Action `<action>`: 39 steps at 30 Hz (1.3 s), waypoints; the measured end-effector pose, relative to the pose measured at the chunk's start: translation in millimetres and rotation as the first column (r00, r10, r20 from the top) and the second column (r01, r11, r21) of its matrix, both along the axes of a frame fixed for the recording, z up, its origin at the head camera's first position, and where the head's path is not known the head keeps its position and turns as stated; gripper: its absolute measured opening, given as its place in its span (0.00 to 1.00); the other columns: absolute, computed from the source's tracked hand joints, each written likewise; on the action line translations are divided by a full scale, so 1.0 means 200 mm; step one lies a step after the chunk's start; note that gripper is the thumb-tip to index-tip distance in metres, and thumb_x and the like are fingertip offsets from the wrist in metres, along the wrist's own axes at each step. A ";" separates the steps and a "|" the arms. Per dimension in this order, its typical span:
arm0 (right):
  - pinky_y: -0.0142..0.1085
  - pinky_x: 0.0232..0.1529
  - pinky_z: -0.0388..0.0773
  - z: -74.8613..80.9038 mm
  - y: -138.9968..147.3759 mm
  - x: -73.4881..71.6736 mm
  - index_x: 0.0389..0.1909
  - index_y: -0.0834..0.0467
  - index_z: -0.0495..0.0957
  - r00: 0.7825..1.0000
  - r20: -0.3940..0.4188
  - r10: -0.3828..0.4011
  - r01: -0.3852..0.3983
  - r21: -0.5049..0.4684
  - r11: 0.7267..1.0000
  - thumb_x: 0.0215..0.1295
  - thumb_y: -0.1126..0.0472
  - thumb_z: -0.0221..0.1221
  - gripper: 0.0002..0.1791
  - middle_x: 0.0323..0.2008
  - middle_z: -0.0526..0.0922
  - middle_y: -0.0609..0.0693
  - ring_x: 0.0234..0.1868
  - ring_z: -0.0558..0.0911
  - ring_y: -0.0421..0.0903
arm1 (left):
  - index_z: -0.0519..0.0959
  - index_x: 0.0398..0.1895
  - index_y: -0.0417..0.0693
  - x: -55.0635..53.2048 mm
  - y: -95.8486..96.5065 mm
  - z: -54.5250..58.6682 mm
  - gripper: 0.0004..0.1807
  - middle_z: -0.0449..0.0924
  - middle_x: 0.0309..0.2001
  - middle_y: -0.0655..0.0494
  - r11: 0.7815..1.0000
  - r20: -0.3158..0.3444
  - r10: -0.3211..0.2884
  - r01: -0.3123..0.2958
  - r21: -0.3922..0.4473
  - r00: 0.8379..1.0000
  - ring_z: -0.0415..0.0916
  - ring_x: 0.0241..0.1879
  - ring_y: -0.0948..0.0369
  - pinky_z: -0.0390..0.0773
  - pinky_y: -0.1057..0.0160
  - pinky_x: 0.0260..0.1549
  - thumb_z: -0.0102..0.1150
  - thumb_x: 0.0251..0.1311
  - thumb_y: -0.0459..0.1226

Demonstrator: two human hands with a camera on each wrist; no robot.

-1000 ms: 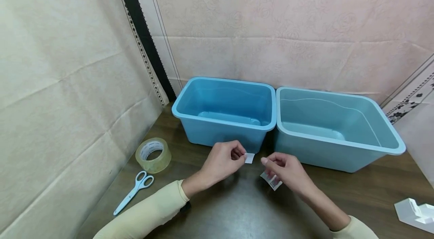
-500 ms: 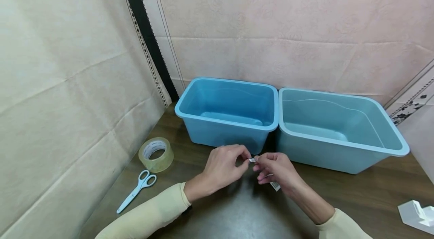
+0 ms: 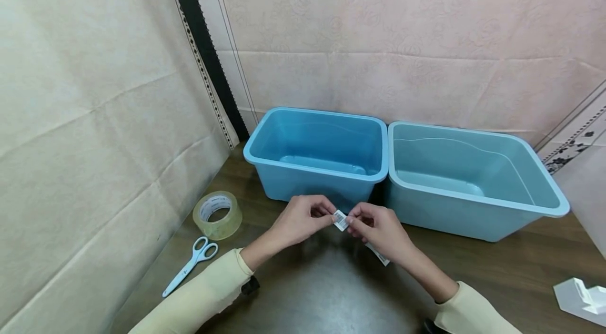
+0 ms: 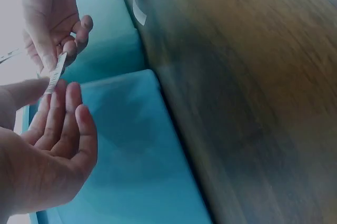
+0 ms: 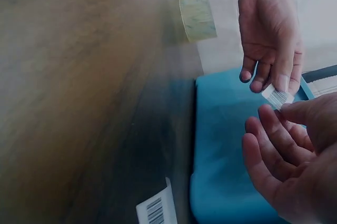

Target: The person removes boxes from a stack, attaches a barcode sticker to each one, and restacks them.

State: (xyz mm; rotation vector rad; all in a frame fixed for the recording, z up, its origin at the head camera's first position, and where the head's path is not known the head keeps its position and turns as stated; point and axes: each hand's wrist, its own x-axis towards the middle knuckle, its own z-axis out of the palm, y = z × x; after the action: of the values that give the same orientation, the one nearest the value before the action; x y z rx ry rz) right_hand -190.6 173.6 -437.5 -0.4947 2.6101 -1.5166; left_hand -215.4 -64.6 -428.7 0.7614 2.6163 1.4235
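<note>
Label (image 3: 340,220) up before the darker blue tub (image 3: 307,183), left hand (image 3: 303,220) pinching one edge, right hand (image 3: 380,229) pinching the other, both otherwise loosely curled! Handling's under way, this one not set down yet, and a second label (image 5: 158,210) lies untouched on the desk (image 3: 326,297).

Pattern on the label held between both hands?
White label with dark barcode stripes; clearest in the right wrist view.
</note>
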 end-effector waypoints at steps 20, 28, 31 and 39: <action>0.34 0.36 0.84 -0.04 -0.40 -0.13 0.38 0.51 0.87 0.847 -0.345 -0.405 0.372 -0.160 0.914 0.69 0.55 0.71 0.04 0.34 0.91 0.43 0.32 0.86 0.38 | 0.87 0.40 0.50 -0.10 -0.14 -0.04 0.03 0.92 0.34 0.57 0.923 0.074 0.304 -0.313 0.225 0.950 0.91 0.33 0.57 0.84 0.65 0.29 0.70 0.67 0.38; 0.38 0.38 0.87 -0.04 -0.50 -0.16 0.40 0.52 0.87 0.817 -0.345 -0.462 0.411 -0.214 0.886 0.67 0.59 0.72 0.05 0.37 0.92 0.46 0.34 0.88 0.40 | 0.88 0.40 0.50 -0.13 -0.15 -0.03 0.04 0.93 0.35 0.52 0.888 0.103 0.364 -0.378 0.263 0.926 0.92 0.34 0.51 0.82 0.66 0.26 0.71 0.67 0.40; 0.37 0.36 0.86 -0.05 -0.53 -0.17 0.39 0.52 0.88 0.796 -0.360 -0.486 0.430 -0.227 0.874 0.67 0.58 0.72 0.04 0.36 0.93 0.46 0.32 0.88 0.40 | 0.87 0.40 0.50 -0.13 -0.16 -0.03 0.05 0.93 0.34 0.53 0.879 0.094 0.376 -0.387 0.280 0.922 0.91 0.29 0.54 0.85 0.63 0.27 0.72 0.66 0.40; 0.38 0.34 0.86 -0.07 -0.56 -0.18 0.39 0.52 0.89 0.759 -0.384 -0.526 0.472 -0.232 0.850 0.68 0.57 0.72 0.04 0.36 0.93 0.46 0.31 0.88 0.41 | 0.86 0.38 0.52 -0.15 -0.16 -0.05 0.06 0.92 0.31 0.57 0.881 0.039 0.394 -0.390 0.268 0.918 0.89 0.25 0.58 0.86 0.62 0.27 0.71 0.67 0.43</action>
State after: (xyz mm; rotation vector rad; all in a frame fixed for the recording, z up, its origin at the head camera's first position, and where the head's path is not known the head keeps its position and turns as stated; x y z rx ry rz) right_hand -227.2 61.5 -450.7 -0.1421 3.2044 -1.9151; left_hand -246.0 -95.7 -439.1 0.2572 2.7302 1.9161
